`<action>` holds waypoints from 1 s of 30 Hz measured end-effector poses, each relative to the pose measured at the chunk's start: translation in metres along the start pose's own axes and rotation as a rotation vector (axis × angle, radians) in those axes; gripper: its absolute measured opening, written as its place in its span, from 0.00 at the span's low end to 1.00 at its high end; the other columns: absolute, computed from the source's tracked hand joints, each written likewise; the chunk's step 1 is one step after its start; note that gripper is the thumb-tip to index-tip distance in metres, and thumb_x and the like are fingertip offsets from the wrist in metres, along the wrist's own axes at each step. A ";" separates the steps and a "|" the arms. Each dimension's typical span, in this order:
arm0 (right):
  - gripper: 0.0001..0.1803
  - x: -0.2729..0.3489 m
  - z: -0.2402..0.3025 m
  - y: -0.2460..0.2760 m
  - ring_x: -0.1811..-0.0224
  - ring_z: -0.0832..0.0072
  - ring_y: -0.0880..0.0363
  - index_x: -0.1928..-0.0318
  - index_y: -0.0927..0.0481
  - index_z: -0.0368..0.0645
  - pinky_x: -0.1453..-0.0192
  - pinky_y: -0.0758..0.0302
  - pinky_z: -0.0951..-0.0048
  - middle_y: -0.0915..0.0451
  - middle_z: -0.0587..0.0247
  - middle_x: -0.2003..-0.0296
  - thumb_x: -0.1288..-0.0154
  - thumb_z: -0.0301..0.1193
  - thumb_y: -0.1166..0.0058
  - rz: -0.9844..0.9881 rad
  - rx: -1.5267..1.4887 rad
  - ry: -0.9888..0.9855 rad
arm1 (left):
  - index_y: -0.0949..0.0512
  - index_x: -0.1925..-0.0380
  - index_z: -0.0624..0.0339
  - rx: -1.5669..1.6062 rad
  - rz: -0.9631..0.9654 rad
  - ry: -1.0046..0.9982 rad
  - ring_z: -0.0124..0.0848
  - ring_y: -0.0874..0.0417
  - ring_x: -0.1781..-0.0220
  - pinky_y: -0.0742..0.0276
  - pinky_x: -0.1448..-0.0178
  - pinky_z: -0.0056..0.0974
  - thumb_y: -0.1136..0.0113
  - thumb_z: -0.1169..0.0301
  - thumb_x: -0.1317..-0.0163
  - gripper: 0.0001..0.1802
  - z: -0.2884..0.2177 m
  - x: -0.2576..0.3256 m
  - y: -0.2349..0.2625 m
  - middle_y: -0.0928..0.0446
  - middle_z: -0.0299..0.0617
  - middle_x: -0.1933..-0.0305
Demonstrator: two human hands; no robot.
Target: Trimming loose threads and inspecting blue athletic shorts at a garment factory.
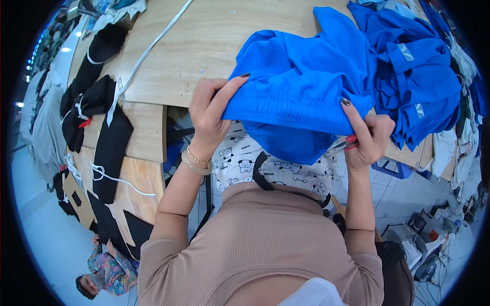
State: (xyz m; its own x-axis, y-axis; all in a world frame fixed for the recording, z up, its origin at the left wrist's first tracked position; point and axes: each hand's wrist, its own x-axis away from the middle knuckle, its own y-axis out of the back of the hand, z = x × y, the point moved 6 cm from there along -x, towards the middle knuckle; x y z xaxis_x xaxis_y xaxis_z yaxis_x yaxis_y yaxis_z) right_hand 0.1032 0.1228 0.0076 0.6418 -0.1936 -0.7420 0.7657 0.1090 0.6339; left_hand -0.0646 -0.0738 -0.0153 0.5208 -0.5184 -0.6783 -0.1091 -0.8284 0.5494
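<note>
Bright blue elastic-waist pants [301, 66] are stretched between my two hands, their gathered waistband facing me. My left hand [206, 109] pinches the waistband's left end, thumb on top. At the other end, my right hand [370, 135] grips the band between thumb and fingers. A small cutting tool with red handles [351, 142] and a metal blade, seemingly thread snips, is also tucked in my right palm; the fingers partly hide it. The far part of the pants rests on the wooden table [204, 35], and a fold hangs over my lap.
A pile of similar blue garments [418, 76] lies at the right. Black fabric pieces [113, 153] with white cords [122, 179] cover the left tables. A white cord [153, 46] crosses the tabletop. Another person [109, 270] is at lower left.
</note>
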 end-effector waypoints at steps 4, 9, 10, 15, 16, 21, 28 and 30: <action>0.21 0.012 -0.013 0.020 0.73 0.76 0.40 0.60 0.12 0.54 0.64 0.43 0.74 0.43 0.72 0.78 0.60 0.37 0.43 -0.164 0.097 -0.034 | 0.17 0.60 0.59 -0.126 -0.132 -0.096 0.33 0.29 0.70 0.34 0.67 0.34 0.36 0.72 0.61 0.21 -0.006 0.001 0.008 0.27 0.39 0.70; 0.20 0.026 -0.029 0.039 0.72 0.76 0.39 0.61 0.12 0.53 0.64 0.42 0.74 0.41 0.73 0.78 0.57 0.39 0.44 -0.263 0.255 -0.038 | 0.16 0.61 0.56 -0.233 -0.136 -0.160 0.32 0.31 0.69 0.36 0.68 0.34 0.35 0.66 0.58 0.20 -0.013 -0.004 0.014 0.29 0.36 0.69; 0.20 0.026 -0.029 0.041 0.72 0.76 0.39 0.60 0.12 0.53 0.64 0.42 0.73 0.40 0.73 0.78 0.57 0.39 0.44 -0.262 0.275 -0.048 | 0.16 0.61 0.56 -0.233 -0.134 -0.162 0.32 0.31 0.69 0.36 0.68 0.34 0.35 0.66 0.58 0.20 -0.014 -0.003 0.015 0.29 0.36 0.69; 0.20 0.026 -0.035 0.048 0.72 0.76 0.39 0.60 0.13 0.52 0.64 0.43 0.73 0.40 0.73 0.78 0.57 0.39 0.43 -0.261 0.294 -0.020 | 0.16 0.60 0.55 -0.291 -0.127 -0.234 0.31 0.31 0.70 0.37 0.68 0.33 0.37 0.68 0.59 0.21 -0.016 -0.004 0.015 0.29 0.35 0.68; 0.20 0.026 -0.036 0.049 0.72 0.76 0.39 0.60 0.13 0.52 0.64 0.43 0.73 0.41 0.73 0.78 0.56 0.40 0.44 -0.266 0.297 -0.011 | 0.16 0.60 0.55 -0.295 -0.127 -0.235 0.31 0.31 0.70 0.37 0.68 0.33 0.37 0.68 0.59 0.21 -0.017 -0.004 0.016 0.29 0.35 0.68; 0.21 0.016 -0.045 0.045 0.70 0.74 0.39 0.60 0.13 0.53 0.65 0.42 0.74 0.41 0.70 0.73 0.61 0.36 0.41 -0.134 0.150 -0.181 | 0.16 0.62 0.51 -0.214 -0.004 -0.165 0.33 0.30 0.66 0.37 0.61 0.36 0.39 0.68 0.61 0.20 -0.015 -0.016 0.005 0.28 0.35 0.68; 0.20 -0.010 -0.032 0.035 0.65 0.72 0.34 0.61 0.13 0.51 0.65 0.37 0.74 0.27 0.66 0.62 0.61 0.28 0.40 -0.075 -0.029 -0.190 | 0.17 0.62 0.52 -0.093 -0.018 -0.174 0.33 0.28 0.63 0.37 0.57 0.38 0.41 0.72 0.58 0.19 -0.028 -0.028 -0.002 0.26 0.34 0.66; 0.19 -0.015 -0.034 0.032 0.65 0.72 0.33 0.62 0.13 0.49 0.64 0.36 0.75 0.26 0.65 0.64 0.61 0.27 0.41 -0.025 -0.064 -0.178 | 0.17 0.63 0.54 -0.017 -0.021 -0.158 0.35 0.25 0.61 0.34 0.54 0.38 0.42 0.77 0.59 0.19 -0.025 -0.032 -0.003 0.23 0.38 0.64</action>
State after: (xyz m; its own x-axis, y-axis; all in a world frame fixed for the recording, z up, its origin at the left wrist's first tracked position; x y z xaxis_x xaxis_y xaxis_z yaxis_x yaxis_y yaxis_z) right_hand 0.1195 0.1621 0.0321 0.6093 -0.3662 -0.7033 0.7861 0.1629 0.5962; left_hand -0.0597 -0.0499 0.0169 0.3829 -0.5289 -0.7574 -0.0842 -0.8365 0.5415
